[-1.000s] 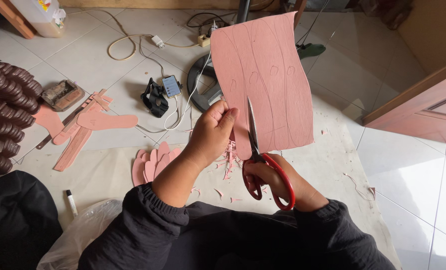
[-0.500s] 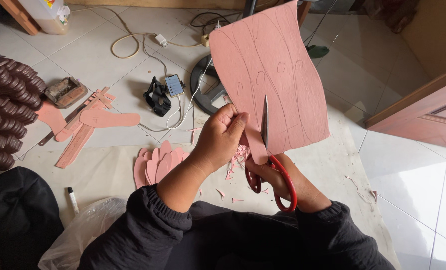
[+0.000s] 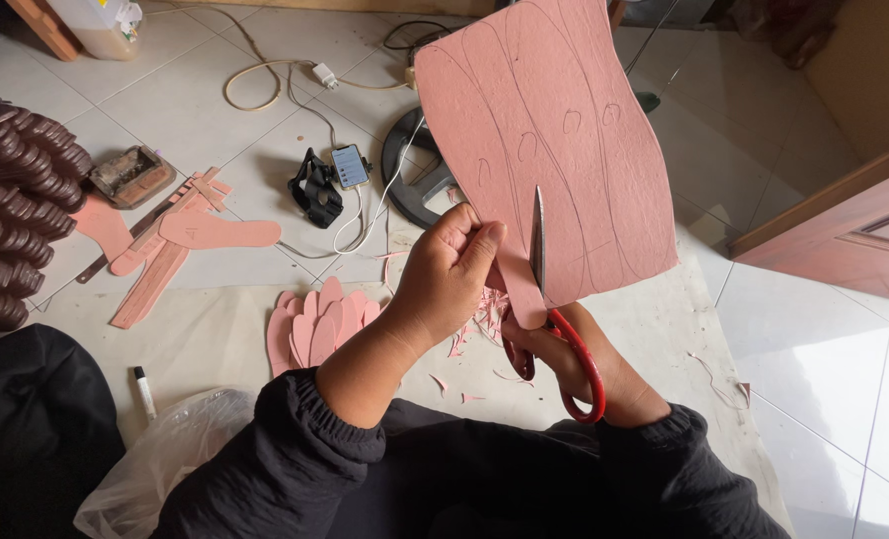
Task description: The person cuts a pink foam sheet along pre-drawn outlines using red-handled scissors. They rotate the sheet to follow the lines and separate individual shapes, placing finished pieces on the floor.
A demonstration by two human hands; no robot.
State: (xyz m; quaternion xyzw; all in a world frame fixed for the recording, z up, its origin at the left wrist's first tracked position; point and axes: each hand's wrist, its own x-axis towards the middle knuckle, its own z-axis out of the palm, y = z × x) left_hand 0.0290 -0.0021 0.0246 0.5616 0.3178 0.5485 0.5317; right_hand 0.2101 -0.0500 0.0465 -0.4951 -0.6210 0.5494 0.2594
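Left hand [image 3: 452, 274] at frame centre, fingers pinched shut on the lower edge of the pink sheet [image 3: 549, 150], which stands upright filling upper centre, pencil outlines drawn on it. Right hand [image 3: 589, 354] just below, mostly hidden behind the sheet, closed through the red handles of the scissors [image 3: 554, 329]; blade points up, cutting into the sheet's bottom edge. Pink scraps on the floor under the hands. Stack of cut pink sole shapes [image 3: 315, 324] left of centre on the floor. Phone [image 3: 349, 166] with cable, upper centre-left. Dark brown stacked pieces [image 3: 10, 230] at left edge. Marker [image 3: 144, 391] lower left, beside plastic bag [image 3: 165, 469]
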